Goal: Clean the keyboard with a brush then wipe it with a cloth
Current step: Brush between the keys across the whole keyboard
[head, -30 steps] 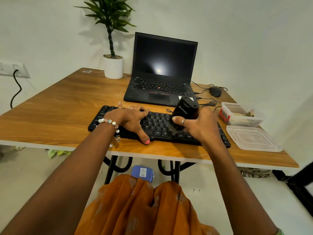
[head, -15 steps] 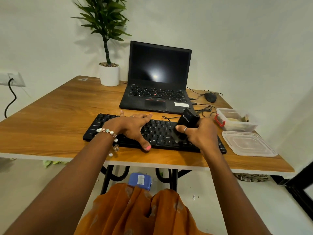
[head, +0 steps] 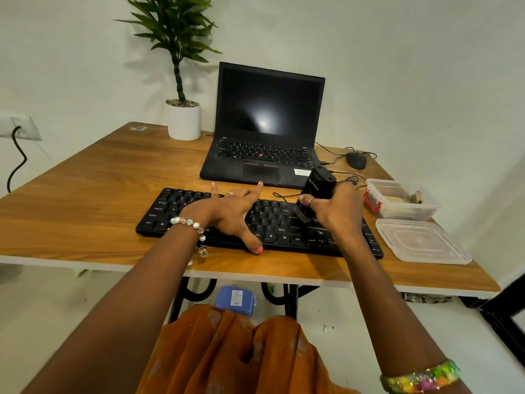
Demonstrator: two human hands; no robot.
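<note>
I judge that the task is in its first part, the brushing, and this part is not finished. The black keyboard (head: 260, 223) lies on the wooden tabletop (head: 85, 200), just in front of the open laptop (head: 265, 129). My right hand (head: 336, 211) has its grip clenched around a black brush (head: 312, 196), and the bristles point down onto the keys in the right half of the keyboard. My left hand (head: 231, 213) lies flat with spread, released fingers on the middle keys, and I think it steadies the keyboard. Whether the left half is already brushed, I cannot tell; no dust is visible at this size. The wiping is all left to do, in my opinion. I do not see any cloth for certain; a clear plastic box (head: 403, 201) with its lid (head: 420, 241) beside it stands at the right of the keyboard, but its content is not clear to me.
</note>
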